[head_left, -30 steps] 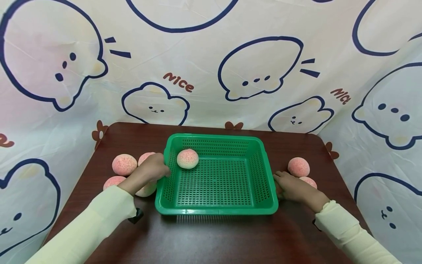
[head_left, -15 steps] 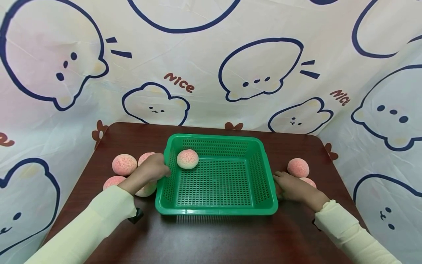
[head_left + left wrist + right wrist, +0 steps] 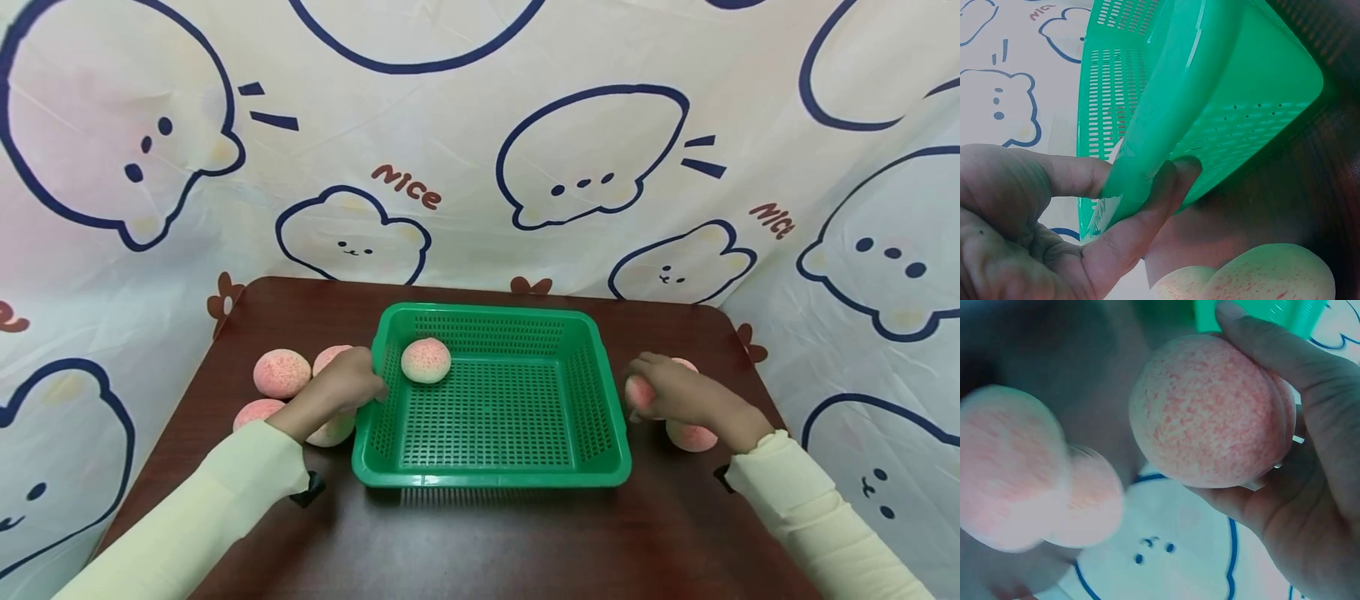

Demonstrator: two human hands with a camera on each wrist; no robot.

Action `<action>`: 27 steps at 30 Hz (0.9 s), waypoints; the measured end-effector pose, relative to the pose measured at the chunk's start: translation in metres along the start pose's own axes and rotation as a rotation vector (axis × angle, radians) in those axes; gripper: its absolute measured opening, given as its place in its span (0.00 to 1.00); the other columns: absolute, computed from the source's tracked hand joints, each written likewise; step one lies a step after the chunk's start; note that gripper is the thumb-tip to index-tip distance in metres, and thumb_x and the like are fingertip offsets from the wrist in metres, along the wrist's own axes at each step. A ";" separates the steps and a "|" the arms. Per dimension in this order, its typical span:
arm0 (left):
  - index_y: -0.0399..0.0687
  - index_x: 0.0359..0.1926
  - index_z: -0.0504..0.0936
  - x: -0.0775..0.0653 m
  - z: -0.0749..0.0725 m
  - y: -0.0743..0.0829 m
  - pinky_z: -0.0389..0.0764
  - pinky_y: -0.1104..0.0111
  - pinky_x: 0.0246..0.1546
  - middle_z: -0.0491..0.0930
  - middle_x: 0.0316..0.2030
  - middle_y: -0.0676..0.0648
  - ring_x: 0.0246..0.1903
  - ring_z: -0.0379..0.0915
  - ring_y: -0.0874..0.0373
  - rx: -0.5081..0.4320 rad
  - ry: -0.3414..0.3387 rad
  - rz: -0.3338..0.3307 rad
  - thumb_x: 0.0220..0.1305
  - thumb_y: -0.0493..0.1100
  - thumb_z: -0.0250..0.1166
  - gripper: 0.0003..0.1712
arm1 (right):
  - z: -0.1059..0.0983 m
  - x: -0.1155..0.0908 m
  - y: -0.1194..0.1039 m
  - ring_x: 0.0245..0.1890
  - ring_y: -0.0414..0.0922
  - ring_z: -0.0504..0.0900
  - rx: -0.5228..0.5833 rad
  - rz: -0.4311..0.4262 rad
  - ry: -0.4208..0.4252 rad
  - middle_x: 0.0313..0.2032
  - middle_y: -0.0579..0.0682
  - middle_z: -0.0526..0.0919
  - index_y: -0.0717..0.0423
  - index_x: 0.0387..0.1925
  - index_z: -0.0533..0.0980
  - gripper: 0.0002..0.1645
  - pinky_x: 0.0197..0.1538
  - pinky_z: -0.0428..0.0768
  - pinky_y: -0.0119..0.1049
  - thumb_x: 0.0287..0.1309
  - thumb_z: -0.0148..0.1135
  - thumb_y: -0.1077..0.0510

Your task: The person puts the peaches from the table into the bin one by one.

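My left hand [image 3: 349, 382] pinches the left rim of a green plastic basket [image 3: 491, 481], thumb on one side and fingers on the other, as the left wrist view shows. One pink-and-cream peach [image 3: 426, 361] sits in the basket's back left corner. To the right of the basket, my right hand [image 3: 667, 387] grips another peach [image 3: 1210, 412], thumb and fingers curled round it. That hand is raised a little beside the right rim. Two more peaches, one of them a pinkish peach [image 3: 691, 437], lie on the table behind and under it, partly hidden.
Several peaches, among them a speckled peach [image 3: 282, 373], lie left of the basket, some hidden by my left hand and forearm. All stand on a dark brown wooden table [image 3: 480, 542]. A patterned cloth [image 3: 465, 150] hangs round its back and sides.
My right hand has risen and shifted slightly back, lifting a peach from beside the basket's right wall. A peach behind it has come into view. The left hand and basket stay put.
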State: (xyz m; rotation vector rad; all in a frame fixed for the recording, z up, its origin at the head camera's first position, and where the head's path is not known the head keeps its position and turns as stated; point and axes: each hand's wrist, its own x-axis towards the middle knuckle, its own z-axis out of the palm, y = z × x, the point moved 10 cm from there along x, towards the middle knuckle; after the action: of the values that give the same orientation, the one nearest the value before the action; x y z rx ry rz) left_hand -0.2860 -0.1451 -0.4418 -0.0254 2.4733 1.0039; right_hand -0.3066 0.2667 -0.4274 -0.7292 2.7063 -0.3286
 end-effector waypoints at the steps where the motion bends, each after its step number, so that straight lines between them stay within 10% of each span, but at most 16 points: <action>1: 0.47 0.18 0.67 0.000 0.000 0.000 0.63 0.70 0.17 0.57 0.13 0.54 0.13 0.51 0.62 0.000 0.000 0.001 0.52 0.27 0.60 0.16 | -0.006 0.000 0.000 0.41 0.44 0.79 0.009 0.013 0.009 0.46 0.51 0.81 0.56 0.51 0.79 0.29 0.44 0.84 0.42 0.47 0.81 0.55; 17: 0.32 0.31 0.78 -0.002 0.002 0.001 0.71 0.69 0.20 0.74 0.20 0.46 0.16 0.66 0.59 0.009 0.003 -0.013 0.55 0.28 0.62 0.01 | -0.057 0.036 -0.038 0.32 0.44 0.75 -0.016 -0.012 0.046 0.29 0.46 0.76 0.47 0.31 0.81 0.06 0.38 0.76 0.38 0.54 0.72 0.60; 23: 0.39 0.24 0.74 -0.001 0.001 0.000 0.65 0.70 0.17 0.63 0.15 0.51 0.14 0.56 0.61 0.019 0.014 -0.017 0.54 0.28 0.62 0.06 | -0.060 0.053 -0.051 0.46 0.48 0.81 -0.018 0.014 0.014 0.52 0.52 0.81 0.60 0.61 0.77 0.36 0.53 0.83 0.47 0.52 0.79 0.53; 27: 0.38 0.24 0.75 0.000 0.000 0.001 0.64 0.70 0.18 0.62 0.15 0.52 0.14 0.56 0.61 0.029 0.020 -0.013 0.53 0.28 0.62 0.06 | -0.060 0.064 -0.061 0.47 0.48 0.81 0.006 0.007 0.007 0.55 0.54 0.79 0.62 0.63 0.75 0.39 0.53 0.83 0.47 0.52 0.79 0.53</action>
State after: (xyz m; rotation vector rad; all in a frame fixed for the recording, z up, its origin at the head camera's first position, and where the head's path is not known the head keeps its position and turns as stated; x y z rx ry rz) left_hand -0.2863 -0.1444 -0.4414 -0.0423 2.5024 0.9671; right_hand -0.3530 0.1900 -0.3691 -0.7182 2.7124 -0.3376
